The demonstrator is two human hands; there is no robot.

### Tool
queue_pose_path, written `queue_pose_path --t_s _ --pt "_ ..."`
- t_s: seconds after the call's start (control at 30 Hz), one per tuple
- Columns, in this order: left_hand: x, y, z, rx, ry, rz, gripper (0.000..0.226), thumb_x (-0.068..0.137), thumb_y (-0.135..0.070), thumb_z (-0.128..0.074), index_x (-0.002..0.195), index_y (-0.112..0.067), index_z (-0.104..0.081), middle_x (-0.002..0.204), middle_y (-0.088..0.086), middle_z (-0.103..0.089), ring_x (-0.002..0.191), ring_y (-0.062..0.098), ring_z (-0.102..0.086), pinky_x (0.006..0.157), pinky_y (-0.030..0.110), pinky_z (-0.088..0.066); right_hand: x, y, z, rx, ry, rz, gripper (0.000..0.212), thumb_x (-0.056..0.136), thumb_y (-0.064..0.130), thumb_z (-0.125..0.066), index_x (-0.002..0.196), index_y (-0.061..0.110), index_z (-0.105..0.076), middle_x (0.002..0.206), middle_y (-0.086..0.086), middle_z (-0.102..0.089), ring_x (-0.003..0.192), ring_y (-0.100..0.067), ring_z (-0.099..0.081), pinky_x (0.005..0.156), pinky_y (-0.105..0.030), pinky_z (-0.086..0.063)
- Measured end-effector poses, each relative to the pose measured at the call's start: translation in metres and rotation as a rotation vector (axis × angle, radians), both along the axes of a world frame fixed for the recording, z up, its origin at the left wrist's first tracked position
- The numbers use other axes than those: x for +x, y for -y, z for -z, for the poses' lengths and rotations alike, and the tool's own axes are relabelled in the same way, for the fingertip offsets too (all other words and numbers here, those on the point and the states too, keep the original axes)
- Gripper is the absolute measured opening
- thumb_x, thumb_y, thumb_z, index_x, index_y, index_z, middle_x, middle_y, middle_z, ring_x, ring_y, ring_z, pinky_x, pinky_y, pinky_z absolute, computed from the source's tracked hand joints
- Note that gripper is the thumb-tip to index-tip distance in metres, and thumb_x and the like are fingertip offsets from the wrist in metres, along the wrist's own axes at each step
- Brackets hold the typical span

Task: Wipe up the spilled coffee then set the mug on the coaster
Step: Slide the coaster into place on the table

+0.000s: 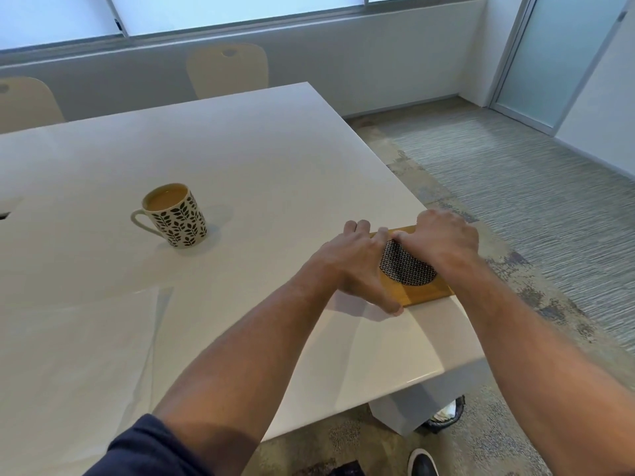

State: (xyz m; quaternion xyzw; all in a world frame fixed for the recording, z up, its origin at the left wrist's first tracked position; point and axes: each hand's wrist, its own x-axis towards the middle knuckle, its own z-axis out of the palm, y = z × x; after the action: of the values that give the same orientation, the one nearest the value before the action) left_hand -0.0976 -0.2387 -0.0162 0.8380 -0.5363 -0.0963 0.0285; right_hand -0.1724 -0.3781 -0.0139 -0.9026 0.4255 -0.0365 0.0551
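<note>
Risk: my full mug point(175, 214) stands well apart from the coaster point(407, 266); carrying it over brimming could, I judge, slop coffee onto the table point(240, 159).
Second risk: the wooden holder point(427, 292) sits at the table's edge; a careless tug could send it off.
Spill: none I can see on the tabletop.
Left hand point(354, 262): flat, fingers spread, bracing the holder's near side, gripping nothing.
Right hand point(443, 235): curled over the coaster's far rim, fingertips pinching it.

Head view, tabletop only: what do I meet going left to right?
Mug → left hand → patterned coaster on the wooden board → right hand, at the table edge.
</note>
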Motion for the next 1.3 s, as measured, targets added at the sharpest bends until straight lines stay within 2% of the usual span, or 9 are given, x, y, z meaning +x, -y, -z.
queue_pose_path --t_s 0.1,0.2,0.3,0.37,0.43,0.5,0.73,1.07,1.3 --pt "0.005 -0.009 -0.003 -0.025 0.019 0.009 0.139 0.051 -0.078 -0.078 0.157 -0.010 -0.021 0.135 0.013 -0.043 0.127 0.028 -0.036 0.098 0.040 -0.048 0.004 0.010 0.004 0.125 0.089 0.017 0.049 0.095 0.049 -0.056 0.117 0.007 -0.067 0.117 -0.017 -0.068 0.110 -0.036 -0.063 0.083 -0.041 -0.049" --pt "0.011 -0.023 -0.007 -0.037 0.013 -0.005 0.142 0.049 -0.079 -0.078 0.158 -0.010 -0.017 0.137 0.011 -0.041 0.129 0.027 -0.034 0.100 0.041 -0.048 0.006 0.021 0.006 0.334 0.220 0.027 0.036 0.095 0.038 -0.058 0.099 0.006 -0.073 0.101 -0.016 -0.073 0.093 -0.033 -0.066 0.075 -0.034 -0.045" --pt "0.018 -0.041 -0.010 -0.043 -0.007 -0.041 0.142 0.048 -0.080 -0.077 0.158 -0.013 -0.016 0.137 0.008 -0.040 0.130 0.024 -0.032 0.101 0.044 -0.050 0.009 0.028 0.013 0.595 0.398 0.032 0.022 0.092 0.025 -0.069 0.080 0.008 -0.076 0.087 -0.015 -0.075 0.086 -0.031 -0.071 0.083 -0.043 -0.059" --pt "0.022 -0.053 -0.012 -0.041 -0.021 -0.071 0.142 0.048 -0.079 -0.077 0.158 -0.015 -0.015 0.137 0.005 -0.039 0.131 0.022 -0.030 0.101 0.046 -0.049 0.010 0.027 0.015 0.733 0.468 0.038 0.010 0.090 0.015 -0.073 0.086 0.007 -0.078 0.085 -0.014 -0.074 0.082 -0.026 -0.071 0.082 -0.044 -0.062" --pt "0.026 -0.066 -0.014 -0.041 -0.022 -0.102 0.141 0.047 -0.079 -0.076 0.158 -0.017 -0.015 0.139 0.002 -0.037 0.133 0.020 -0.029 0.103 0.047 -0.049 0.014 0.020 0.017 0.810 0.491 0.015 0.007 0.091 0.010 -0.075 0.093 0.004 -0.077 0.083 -0.011 -0.072 0.074 -0.020 -0.067 0.070 -0.035 -0.060" --pt "0.029 -0.079 -0.015 -0.034 -0.012 -0.122 0.140 0.048 -0.077 -0.078 0.157 -0.016 -0.016 0.141 0.001 -0.036 0.135 0.019 -0.029 0.104 0.046 -0.048 0.017 0.011 0.017 0.851 0.508 -0.022 0.005 0.090 0.006 -0.076 0.086 0.006 -0.075 0.080 -0.010 -0.071 0.071 -0.018 -0.067 0.065 -0.030 -0.058" --pt "0.041 -0.126 -0.017 0.037 -0.022 -0.219 0.132 0.051 -0.071 -0.084 0.154 -0.015 -0.025 0.147 0.001 -0.034 0.138 0.019 -0.031 0.109 0.044 -0.045 0.045 -0.026 0.019 0.851 0.518 -0.142 0.012 0.081 0.002 -0.083 0.074 0.009 -0.077 0.078 -0.016 -0.076 0.077 -0.029 -0.076 0.080 -0.041 -0.064" --pt "0.047 -0.182 -0.023 0.178 -0.017 -0.324 0.144 0.050 -0.072 -0.086 0.161 -0.012 -0.016 0.160 0.002 -0.026 0.144 0.023 -0.031 0.120 0.037 -0.031 0.074 -0.082 0.011 0.722 0.336 -0.288 0.008 0.082 0.008 -0.084 0.084 0.002 -0.079 0.069 -0.015 -0.075 0.056 -0.017 -0.072 0.061 -0.026 -0.059" --pt "0.051 -0.192 -0.017 0.199 -0.107 -0.391 0.142 0.051 -0.070 -0.087 0.162 -0.020 -0.015 0.166 -0.005 -0.018 0.149 0.022 -0.024 0.123 0.041 -0.023 0.081 -0.099 0.006 0.574 0.251 -0.334 0.013 0.079 0.013 -0.086 0.076 0.003 -0.079 0.063 -0.012 -0.075 0.066 -0.023 -0.077 0.078 -0.041 -0.065"
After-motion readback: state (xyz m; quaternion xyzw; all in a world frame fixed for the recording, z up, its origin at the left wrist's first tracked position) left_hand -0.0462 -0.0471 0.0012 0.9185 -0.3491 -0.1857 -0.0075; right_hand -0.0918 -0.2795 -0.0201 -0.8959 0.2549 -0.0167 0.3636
